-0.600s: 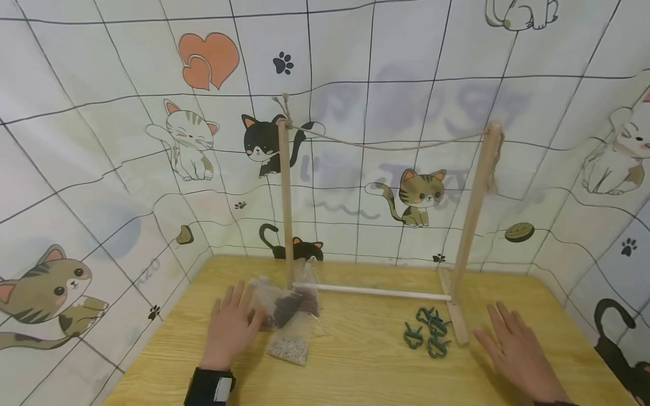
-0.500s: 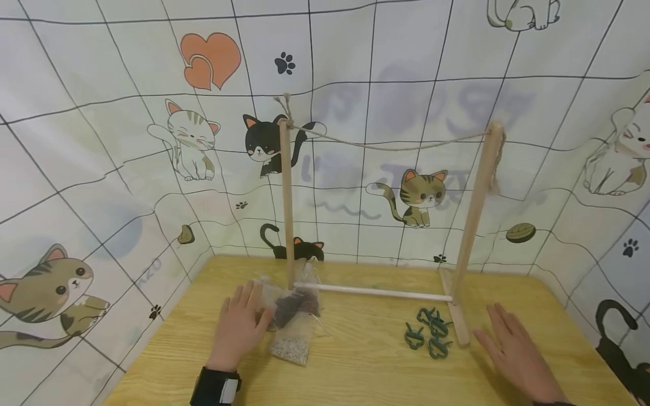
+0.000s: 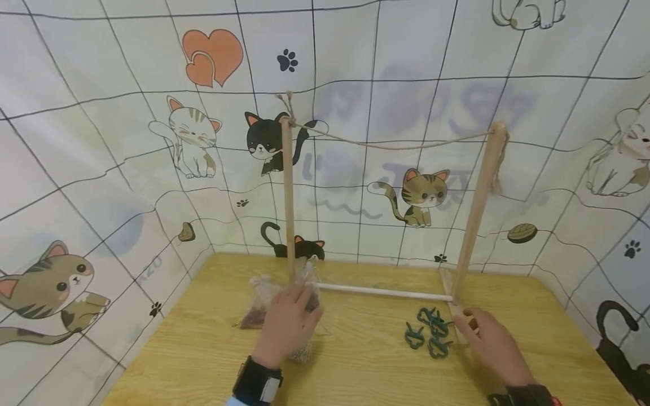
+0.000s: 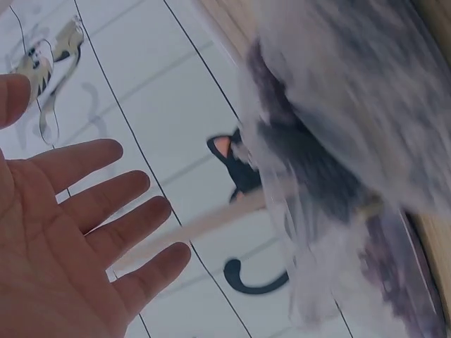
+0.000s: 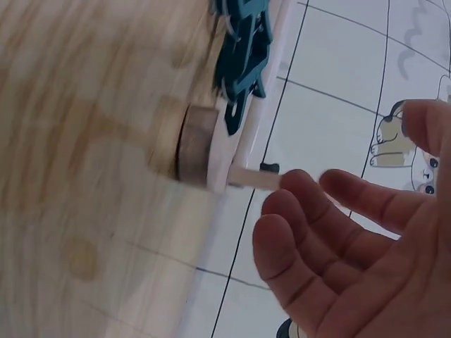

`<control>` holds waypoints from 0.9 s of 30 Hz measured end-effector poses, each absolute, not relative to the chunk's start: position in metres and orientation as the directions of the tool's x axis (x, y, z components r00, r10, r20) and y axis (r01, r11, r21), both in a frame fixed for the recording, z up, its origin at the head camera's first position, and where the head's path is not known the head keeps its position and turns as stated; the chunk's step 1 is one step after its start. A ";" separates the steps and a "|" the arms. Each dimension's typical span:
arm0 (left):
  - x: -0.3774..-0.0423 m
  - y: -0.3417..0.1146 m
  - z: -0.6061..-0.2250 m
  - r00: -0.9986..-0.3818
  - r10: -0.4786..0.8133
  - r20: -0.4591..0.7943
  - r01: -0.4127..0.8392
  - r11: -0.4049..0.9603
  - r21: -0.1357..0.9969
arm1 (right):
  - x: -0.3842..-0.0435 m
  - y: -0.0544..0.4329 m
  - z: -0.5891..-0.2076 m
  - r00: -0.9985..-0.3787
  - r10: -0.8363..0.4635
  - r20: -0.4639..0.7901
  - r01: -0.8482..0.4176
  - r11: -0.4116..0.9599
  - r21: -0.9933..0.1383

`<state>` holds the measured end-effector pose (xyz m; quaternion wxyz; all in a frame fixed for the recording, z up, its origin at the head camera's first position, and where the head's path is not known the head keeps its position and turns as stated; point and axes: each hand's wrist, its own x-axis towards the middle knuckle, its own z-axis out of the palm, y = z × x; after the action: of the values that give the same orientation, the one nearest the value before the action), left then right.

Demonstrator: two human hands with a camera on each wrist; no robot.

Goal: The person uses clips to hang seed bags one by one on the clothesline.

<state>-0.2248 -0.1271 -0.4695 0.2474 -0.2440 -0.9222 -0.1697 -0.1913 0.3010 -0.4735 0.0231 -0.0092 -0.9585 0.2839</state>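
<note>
— Where is the left hand (image 3: 285, 324), please?
— It is above the small see-through bags, in front of the left post (image 3: 289, 208) of the wooden stand. In the head view it covers a part of them.
— Does it hold any bag?
— No, it holds nothing. The left wrist view shows the fingers stretched and spread, and they appear apart from the bags.
— And how do the bags lie?
— They lie together on the worktop (image 3: 365, 366), around the foot of the left post. The bag with dark red filling (image 3: 254, 317) is to the left of the hand. The bag with pale grains (image 3: 302, 354) shows only a little below it. What is fully under the hand, one cannot tell.
— What does the right hand (image 3: 495, 343) do?
— It is empty also, with fingers softly bent. It is just beside the right foot (image 5: 197, 148) of the stand; whether it touches the foot is not clear.
— What is near to it?
— The green clips (image 3: 431, 332), in a small group on the worktop, on the other side of this foot.
— How is the stand built?
— The left post and the right post (image 3: 479, 214) are joined by a white rod (image 3: 381, 291) low down, and a string (image 3: 396, 148) hangs slightly slack between their tops.
</note>
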 end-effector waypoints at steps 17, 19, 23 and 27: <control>-0.213 -0.019 -0.487 -0.765 0.522 0.377 0.591 0.802 0.090 | -0.198 0.275 -0.486 -1.000 0.002 -0.016 0.010 0.876 -0.481; -0.212 -0.010 -0.489 -0.760 0.537 0.367 0.601 0.795 0.081 | -0.199 0.273 -0.487 -1.000 0.001 -0.018 0.009 0.885 -0.466; -0.209 0.005 -0.492 -0.771 0.549 0.323 0.601 0.795 0.084 | -0.201 0.269 -0.490 -1.000 0.009 -0.008 0.012 0.907 -0.421; -0.206 0.017 -0.494 -0.778 0.559 0.287 0.603 0.792 0.091 | -0.200 0.262 -0.492 -0.999 0.040 -0.011 0.042 0.931 -0.363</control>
<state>-0.2060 0.0167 -0.4938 0.1234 -0.3095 -0.9386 -0.0894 -0.2000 0.2616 -0.4923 -0.0016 -0.0209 -0.9825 0.1850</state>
